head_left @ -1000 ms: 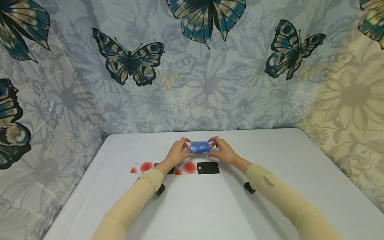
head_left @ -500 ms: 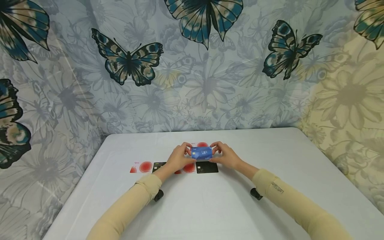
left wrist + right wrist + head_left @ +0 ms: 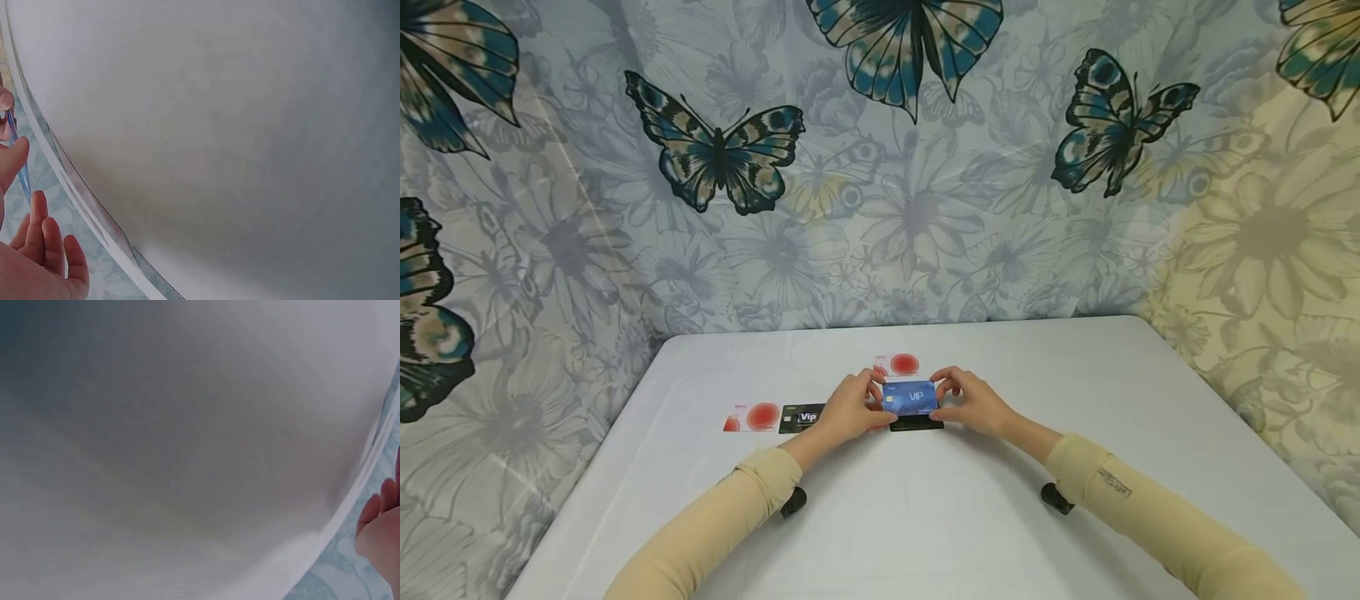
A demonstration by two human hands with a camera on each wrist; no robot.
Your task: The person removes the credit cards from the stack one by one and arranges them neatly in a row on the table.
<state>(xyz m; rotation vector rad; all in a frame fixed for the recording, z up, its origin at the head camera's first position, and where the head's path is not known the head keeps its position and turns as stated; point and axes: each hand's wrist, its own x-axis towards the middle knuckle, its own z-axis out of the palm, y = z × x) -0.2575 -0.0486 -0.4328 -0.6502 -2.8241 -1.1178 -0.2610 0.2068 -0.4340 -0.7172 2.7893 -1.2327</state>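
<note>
A blue VIP card (image 3: 910, 398) is held up in front of me, face toward the head camera. My left hand (image 3: 848, 408) pinches its left edge between thumb and fingers; the right hand (image 3: 976, 406) pinches the opposite edge. In the left wrist view the card (image 3: 24, 178) shows nearly edge-on between fingertips. Only part of my right hand (image 3: 380, 534) enters the right wrist view. Just below the blue card, a black card (image 3: 917, 424) on the table is partly covered by it. Another black card, marked Vip (image 3: 800, 417), lies left of my left hand, which overlaps its right end.
A white card with a red circle (image 3: 751, 417) lies at the left end of the row. A similar red-and-white card (image 3: 898, 365) lies farther back, behind the blue card. The white table (image 3: 1075, 367) ends against a butterfly-patterned backdrop (image 3: 917, 217).
Both hands have brought the blue card toward me and slightly right. It now overlaps the black card in the row, and the red-and-white card behind it has come into view.
</note>
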